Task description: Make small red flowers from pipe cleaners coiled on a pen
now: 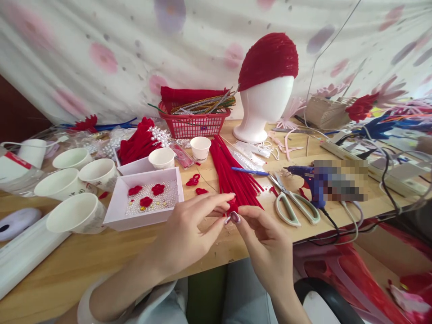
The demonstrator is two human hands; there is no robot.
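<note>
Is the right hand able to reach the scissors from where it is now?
Probably yes. The scissors lie flat on the table just right of the right hand, nothing between them, but its fingers already pinch a red piece.

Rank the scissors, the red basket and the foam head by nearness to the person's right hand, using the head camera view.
1. Scissors: on the table just right of the right hand.
2. Red basket: farther back, toward the left.
3. Foam head: at the back edge, wearing a red cap. Basket and head lie about equally far, so their order is too close to call.
</note>
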